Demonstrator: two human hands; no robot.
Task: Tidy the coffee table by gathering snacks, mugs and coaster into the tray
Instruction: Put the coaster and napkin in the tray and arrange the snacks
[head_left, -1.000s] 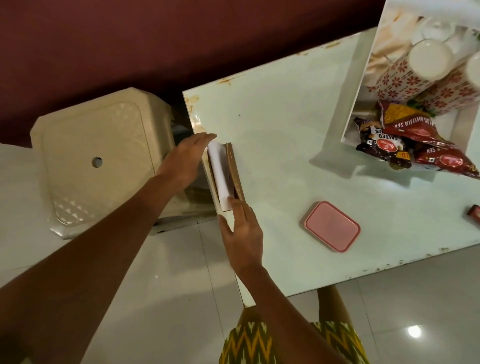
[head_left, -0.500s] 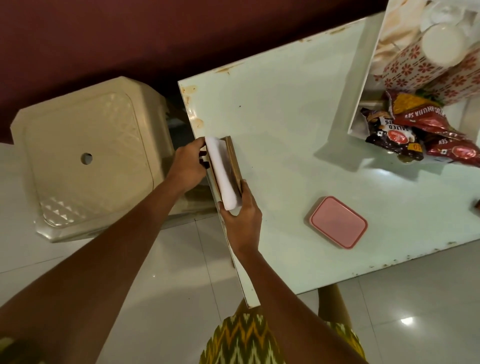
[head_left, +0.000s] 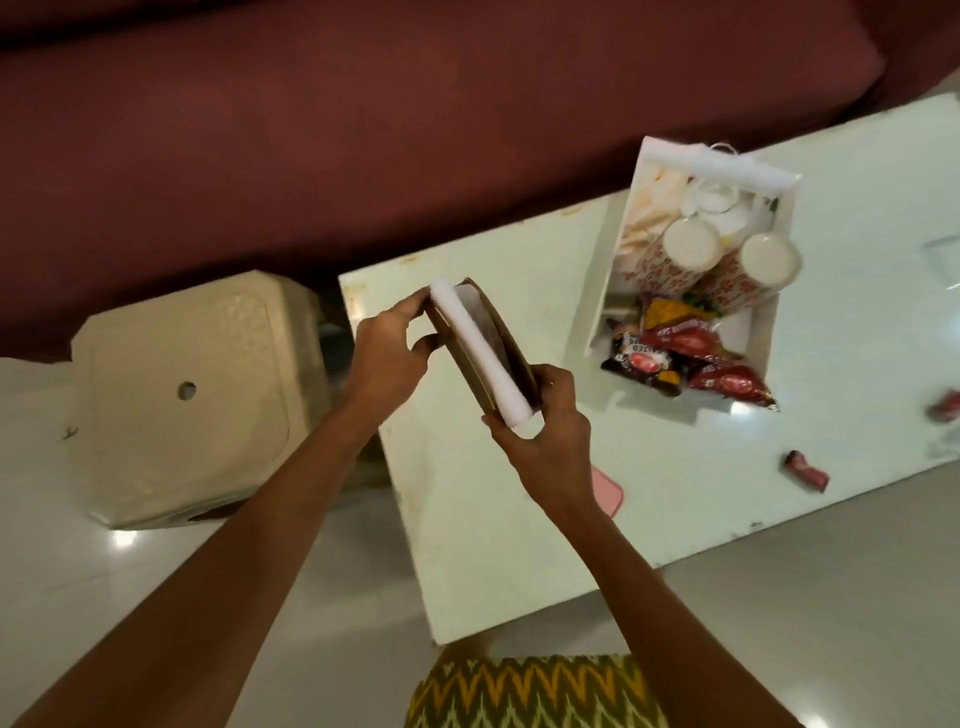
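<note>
Both hands hold a stack of flat brown coasters with a white foam sheet (head_left: 480, 348) on edge above the table's left end. My left hand (head_left: 387, 351) grips its far end, my right hand (head_left: 540, 415) its near end. The white tray (head_left: 605, 270) stands at the table's far right part; it holds two floral mugs (head_left: 691, 247) lying mouth up and red snack packets (head_left: 691, 348). A pink coaster (head_left: 608, 491) lies flat on the table, partly hidden by my right wrist. Two small red snack wrappers (head_left: 805, 470) lie loose on the table at the right.
The pale green table (head_left: 519, 519) has its left edge just under my hands. A cream plastic stool (head_left: 192, 395) stands on the floor to the left. A maroon sofa (head_left: 363, 130) runs along the back. White tiled floor lies in front.
The coaster stack was resting at the table's left edge; now both hands have lifted it off the surface and carried it rightward over the table. The view has pulled back.
</note>
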